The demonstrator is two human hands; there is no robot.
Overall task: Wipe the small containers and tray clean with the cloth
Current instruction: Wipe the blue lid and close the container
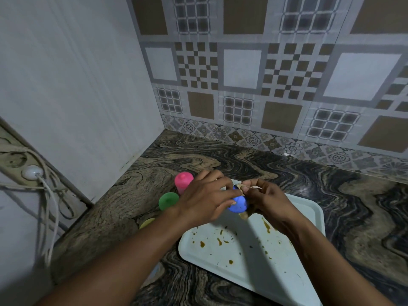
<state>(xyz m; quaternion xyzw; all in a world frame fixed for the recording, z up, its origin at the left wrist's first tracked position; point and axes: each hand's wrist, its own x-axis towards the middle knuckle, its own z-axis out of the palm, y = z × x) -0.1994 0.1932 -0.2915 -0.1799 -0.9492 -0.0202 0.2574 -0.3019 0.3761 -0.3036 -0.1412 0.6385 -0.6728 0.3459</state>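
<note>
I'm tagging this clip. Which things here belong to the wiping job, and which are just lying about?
Job: blue container, gripped by left hand; cloth, pinched by right hand; stained tray; pink container; green container; yellow container.
Lying about: power strip; plug; cables.

Both forearms reach forward, hands meeting: the left hand [205, 195] grips a blue container [238, 205], the right hand [270, 200] pinches cloth [244, 215].
</note>
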